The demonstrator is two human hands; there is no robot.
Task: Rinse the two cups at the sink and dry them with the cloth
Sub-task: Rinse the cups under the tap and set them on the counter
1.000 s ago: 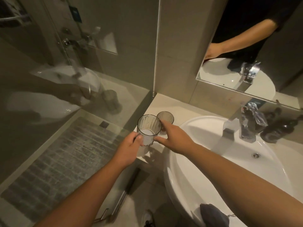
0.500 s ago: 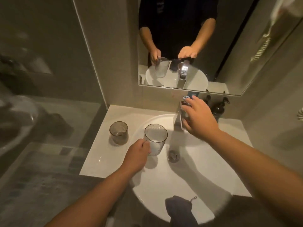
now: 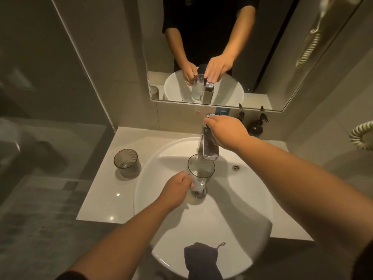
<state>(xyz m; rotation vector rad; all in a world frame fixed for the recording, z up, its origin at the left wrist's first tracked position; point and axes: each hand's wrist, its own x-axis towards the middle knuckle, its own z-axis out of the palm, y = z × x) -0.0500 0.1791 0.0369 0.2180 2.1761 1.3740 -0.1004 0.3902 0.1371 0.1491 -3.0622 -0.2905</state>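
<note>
Head view: two cups, one cloth.

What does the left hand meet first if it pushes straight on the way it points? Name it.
The left hand points up-right, away from the person. It already holds the clear cup; pushed on, cup and hand would probably meet the faucet spout first. Depth is unclear, so the cup might pass beneath it.

Beige tiled walls, wall mirror, pale countertop, dim warm light
</note>
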